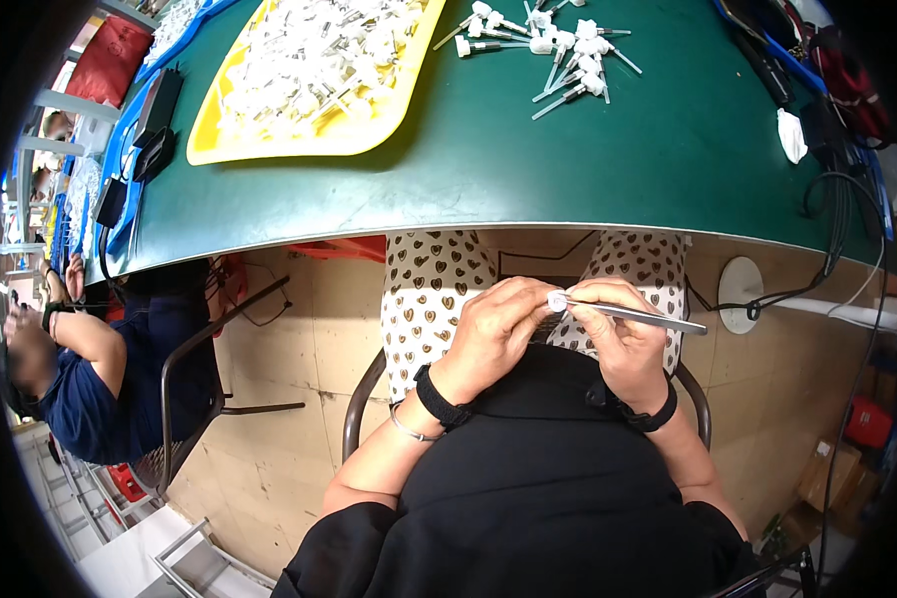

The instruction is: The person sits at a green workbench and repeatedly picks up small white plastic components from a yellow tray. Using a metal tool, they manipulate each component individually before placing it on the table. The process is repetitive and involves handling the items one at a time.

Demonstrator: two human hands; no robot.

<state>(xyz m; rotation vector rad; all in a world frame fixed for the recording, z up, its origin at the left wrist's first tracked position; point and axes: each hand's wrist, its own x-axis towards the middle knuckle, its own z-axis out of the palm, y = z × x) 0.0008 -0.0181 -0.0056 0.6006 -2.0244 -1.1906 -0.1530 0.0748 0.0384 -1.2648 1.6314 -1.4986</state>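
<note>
Above the lap (431, 314), near the green tabletop (618, 169), the left hand (496, 327) has a small white piece (556, 301) pinched in its grip, while the right hand (628, 344) pinches metal tweezers (658, 319), their tip at that piece.

Tool (653, 318) before table (608, 179) bearing tray (244, 151) left of loose parts (589, 65).

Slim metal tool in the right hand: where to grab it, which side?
Likely the back end of the slim metal tool, from the person's right: it juts bare past the right hand, while the front end sits by the small white part.
</note>
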